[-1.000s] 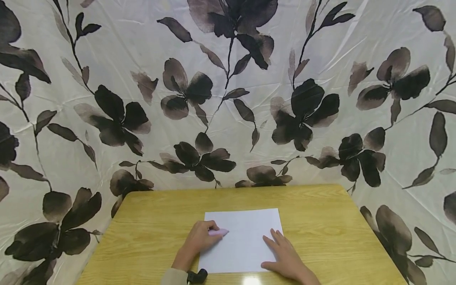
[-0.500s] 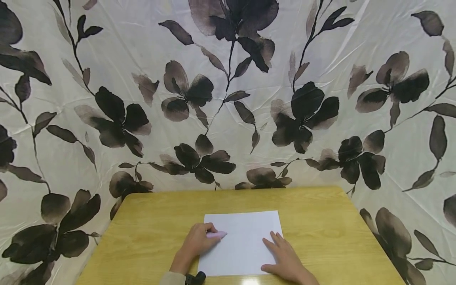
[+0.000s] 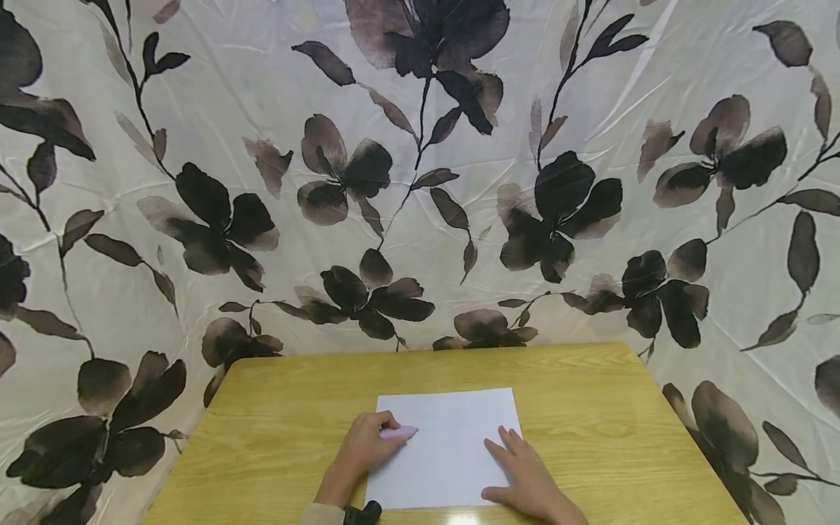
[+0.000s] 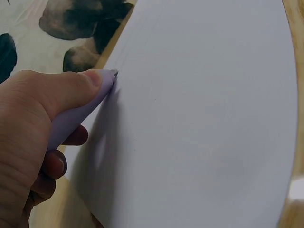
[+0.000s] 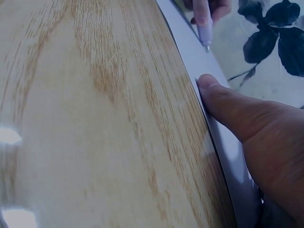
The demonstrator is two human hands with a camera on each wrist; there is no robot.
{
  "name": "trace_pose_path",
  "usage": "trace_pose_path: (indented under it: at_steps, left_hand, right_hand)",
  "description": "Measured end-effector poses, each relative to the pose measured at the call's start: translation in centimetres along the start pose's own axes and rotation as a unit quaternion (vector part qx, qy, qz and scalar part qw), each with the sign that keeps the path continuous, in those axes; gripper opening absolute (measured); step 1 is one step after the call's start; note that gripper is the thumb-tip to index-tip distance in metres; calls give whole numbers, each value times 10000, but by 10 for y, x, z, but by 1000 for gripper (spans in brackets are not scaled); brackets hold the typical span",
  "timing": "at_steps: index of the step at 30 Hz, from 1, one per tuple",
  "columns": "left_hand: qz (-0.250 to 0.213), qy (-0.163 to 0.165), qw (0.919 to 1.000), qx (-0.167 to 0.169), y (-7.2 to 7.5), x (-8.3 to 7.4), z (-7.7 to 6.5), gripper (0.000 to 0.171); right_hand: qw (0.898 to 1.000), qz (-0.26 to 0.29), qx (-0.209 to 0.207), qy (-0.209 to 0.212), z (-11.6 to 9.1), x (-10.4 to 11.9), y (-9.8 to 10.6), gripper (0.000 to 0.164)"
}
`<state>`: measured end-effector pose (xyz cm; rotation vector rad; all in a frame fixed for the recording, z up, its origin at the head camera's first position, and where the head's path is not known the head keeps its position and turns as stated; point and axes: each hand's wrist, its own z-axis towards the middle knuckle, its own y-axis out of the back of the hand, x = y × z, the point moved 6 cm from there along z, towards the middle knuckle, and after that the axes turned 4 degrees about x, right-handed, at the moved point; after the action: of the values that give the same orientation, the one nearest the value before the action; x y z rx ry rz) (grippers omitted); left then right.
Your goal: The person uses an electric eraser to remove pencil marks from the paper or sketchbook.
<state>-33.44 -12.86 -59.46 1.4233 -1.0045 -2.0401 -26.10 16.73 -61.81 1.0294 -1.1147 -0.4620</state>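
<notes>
A white sheet of paper (image 3: pixel 453 452) lies on the table. My left hand (image 3: pixel 363 446) reaches over its left side, pinching a chunky lavender pen-shaped tool (image 3: pixel 398 432) between thumb and fingers. Seen from the left wrist, the tool (image 4: pixel 71 122) ends in a short metal tip close over the paper (image 4: pixel 199 104). My right hand (image 3: pixel 525 477) rests with spread fingers on the sheet's right edge. In the right wrist view its thumb (image 5: pixel 223 97) presses near the paper's front edge, and the tool (image 5: pixel 204 33) points down beyond it.
The yellow wood-grain table (image 3: pixel 282 408) extends around the sheet on all sides. A white cloth with dark flowers (image 3: pixel 459 240) hangs behind and beside it. A black wrist device (image 3: pixel 363 512) sits by the left cuff.
The left hand and the tool have shifted very slightly left over the paper. The right hand stays in place, and the head view has tilted a little.
</notes>
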Motion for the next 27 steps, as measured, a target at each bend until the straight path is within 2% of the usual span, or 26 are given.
trace_pose_path:
  at_steps: [8,13,16,19,24,27]
  left_hand:
    - [63,-16,10000,15,0,2,0,16]
    - [45,-129,9997,179,-3,0,1,15]
    - [10,-253,9996,87,-2,-3,2,15]
    - [43,-204,9998,-22,-1,-1,2,17]
    - [-104,-294,9993,186,-6,-2,2,16]
    - [-134,-296,9994,82,-6,-2,2,16]
  right_hand:
    - [9999,81,-91,6,-1,0,-5,85]
    - [9999,-27,-116,-6,-3,-1,-8,85]
    - [9999,5,-169,20,-3,-1,-6,84]
    - [9997,93,-183,93,-3,0,-5,84]
    - [9999,113,-95,23,-4,-2,-4,84]
    - [9999,104,-90,2,-4,-2,-5,84]
